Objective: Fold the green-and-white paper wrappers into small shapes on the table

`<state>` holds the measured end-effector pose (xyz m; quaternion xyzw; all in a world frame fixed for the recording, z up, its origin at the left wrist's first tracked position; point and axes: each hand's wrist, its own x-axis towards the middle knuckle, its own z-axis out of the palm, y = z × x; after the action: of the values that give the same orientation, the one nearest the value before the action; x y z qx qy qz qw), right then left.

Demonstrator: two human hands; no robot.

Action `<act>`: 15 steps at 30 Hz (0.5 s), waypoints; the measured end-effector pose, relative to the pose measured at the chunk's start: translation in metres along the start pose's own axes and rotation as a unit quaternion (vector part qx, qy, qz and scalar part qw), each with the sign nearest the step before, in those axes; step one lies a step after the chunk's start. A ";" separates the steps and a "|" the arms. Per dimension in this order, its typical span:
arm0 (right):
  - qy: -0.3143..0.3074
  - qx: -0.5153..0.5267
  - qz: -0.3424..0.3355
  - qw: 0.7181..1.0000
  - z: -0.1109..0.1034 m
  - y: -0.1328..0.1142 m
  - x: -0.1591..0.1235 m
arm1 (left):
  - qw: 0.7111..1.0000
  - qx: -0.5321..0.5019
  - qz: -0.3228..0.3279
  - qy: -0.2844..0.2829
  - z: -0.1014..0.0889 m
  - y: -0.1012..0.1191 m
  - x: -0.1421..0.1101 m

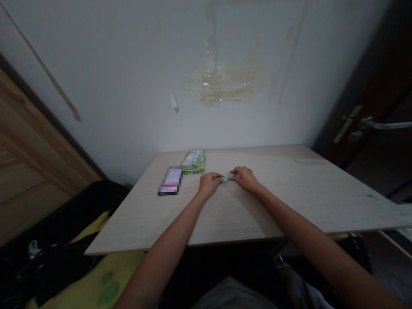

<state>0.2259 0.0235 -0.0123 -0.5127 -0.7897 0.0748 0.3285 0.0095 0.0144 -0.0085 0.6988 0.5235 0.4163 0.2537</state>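
Between my two hands is a small green-and-white packet (227,176), crumpled or folded, just over the table (273,210). My left hand (210,183) pinches its left end between thumb and fingers. At the other end, my right hand (245,177) grips it with the fingertips closed. Fine print on the packet is too small to read. Behind and to the left of my left hand lies a stack of flat green-and-white packets (193,162).
A phone (171,180) with a blurred screen lies left of my hands. The wall (144,86) with old tape (225,88) rises behind the table. On the right is a dark door with a metal handle (386,125); dark and yellow cloth (106,274) lies low at left.
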 end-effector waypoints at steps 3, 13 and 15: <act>0.000 0.022 -0.020 1.000 -0.002 0.005 0.002 | 1.000 0.016 -0.006 0.000 0.000 0.002 0.000; -0.013 0.059 -0.054 0.997 -0.003 0.002 0.002 | 0.993 0.119 0.012 -0.018 -0.005 0.003 -0.001; -0.022 0.038 -0.074 0.996 -0.005 0.000 0.001 | 0.992 0.124 0.032 -0.012 -0.006 0.003 0.000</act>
<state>0.2282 0.0233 -0.0079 -0.4385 -0.8290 0.0916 0.3349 0.0059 0.0126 -0.0032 0.7466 0.5451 0.3472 0.1578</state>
